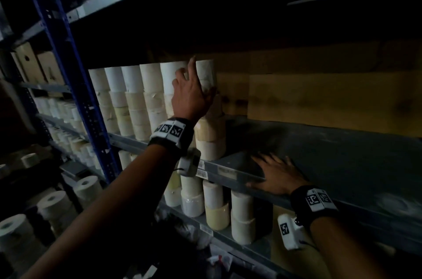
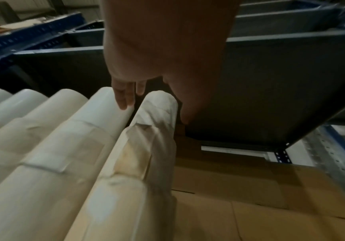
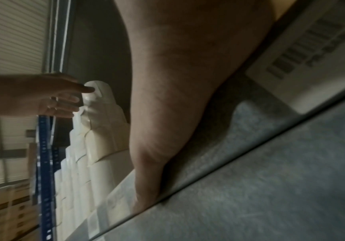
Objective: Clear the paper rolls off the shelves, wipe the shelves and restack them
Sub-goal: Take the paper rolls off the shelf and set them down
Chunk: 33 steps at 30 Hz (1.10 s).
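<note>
Dim storeroom. The left hand [image 1: 191, 93], fingers extended, touches the top of the end column of stacked cream paper rolls [image 1: 209, 134] on a grey metal shelf [image 1: 342, 155]. The right hand [image 1: 277, 176] lies flat, spread on its front edge.

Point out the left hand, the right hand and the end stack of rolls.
left hand [image 1: 190, 93], head view, back of the hand.
right hand [image 1: 279, 174], head view, back of the hand.
end stack of rolls [image 1: 211, 141], head view, lower rolls' side.
</note>
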Motion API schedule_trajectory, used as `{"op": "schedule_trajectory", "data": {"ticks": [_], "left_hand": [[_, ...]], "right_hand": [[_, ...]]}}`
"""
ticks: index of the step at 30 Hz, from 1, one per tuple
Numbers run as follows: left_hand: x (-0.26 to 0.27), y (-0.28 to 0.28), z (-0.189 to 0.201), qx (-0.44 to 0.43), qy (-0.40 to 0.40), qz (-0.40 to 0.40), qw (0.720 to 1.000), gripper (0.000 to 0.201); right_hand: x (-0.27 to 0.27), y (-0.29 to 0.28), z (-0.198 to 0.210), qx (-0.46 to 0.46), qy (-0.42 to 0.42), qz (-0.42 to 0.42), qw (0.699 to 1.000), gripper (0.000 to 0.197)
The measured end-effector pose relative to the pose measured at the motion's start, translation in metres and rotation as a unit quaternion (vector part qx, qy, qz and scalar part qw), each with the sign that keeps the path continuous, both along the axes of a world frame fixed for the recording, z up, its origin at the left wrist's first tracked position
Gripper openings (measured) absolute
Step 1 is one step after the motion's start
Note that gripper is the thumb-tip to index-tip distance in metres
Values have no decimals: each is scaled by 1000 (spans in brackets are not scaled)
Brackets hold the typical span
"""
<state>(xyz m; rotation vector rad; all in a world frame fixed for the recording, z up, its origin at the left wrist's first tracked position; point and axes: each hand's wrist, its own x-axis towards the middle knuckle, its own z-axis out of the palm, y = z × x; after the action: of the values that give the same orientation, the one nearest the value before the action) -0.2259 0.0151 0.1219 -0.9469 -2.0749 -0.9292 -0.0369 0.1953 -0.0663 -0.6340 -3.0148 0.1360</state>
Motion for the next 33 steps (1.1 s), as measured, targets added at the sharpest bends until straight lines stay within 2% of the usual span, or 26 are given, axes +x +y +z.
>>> {"op": "schedule_trajectory", "data": {"ticks": [5, 9, 12, 16, 18, 23, 26, 29, 31, 33], "left_hand": [[-21, 14, 23, -50, -36, -38, 997, 98], [-35, 18, 29, -33, -62, -72, 995, 89], [-36, 18, 28, -14, -53, -95, 994, 84], [-8, 16, 22, 31, -16, -151, 988, 87], [16, 18, 14, 36, -23, -195, 980, 86], [65, 35, -47, -51, -102, -254, 960, 86], [77, 46, -101, -112, -156, -243, 951, 85], [87, 50, -143, -131, -171, -230, 949, 94], [90, 48, -158, -121, -178, -238, 947, 92], [88, 41, -157, -122, -177, -249, 944, 85]], "right_hand": [[2, -2, 1, 3, 8, -1, 1000, 111], [3, -4, 2, 7, 28, -2, 1000, 110], [3, -5, 0, 7, 52, -15, 999, 114], [3, -9, 4, 8, 92, -39, 995, 118], [4, -12, 5, -5, 106, -59, 993, 121], [16, -19, 0, -50, 129, -151, 979, 136], [33, -26, 2, -58, 132, -189, 971, 133], [47, -26, 3, -74, 157, -196, 965, 128], [50, -26, 5, -78, 158, -202, 963, 136], [49, -26, 7, -91, 153, -208, 962, 144]]}}
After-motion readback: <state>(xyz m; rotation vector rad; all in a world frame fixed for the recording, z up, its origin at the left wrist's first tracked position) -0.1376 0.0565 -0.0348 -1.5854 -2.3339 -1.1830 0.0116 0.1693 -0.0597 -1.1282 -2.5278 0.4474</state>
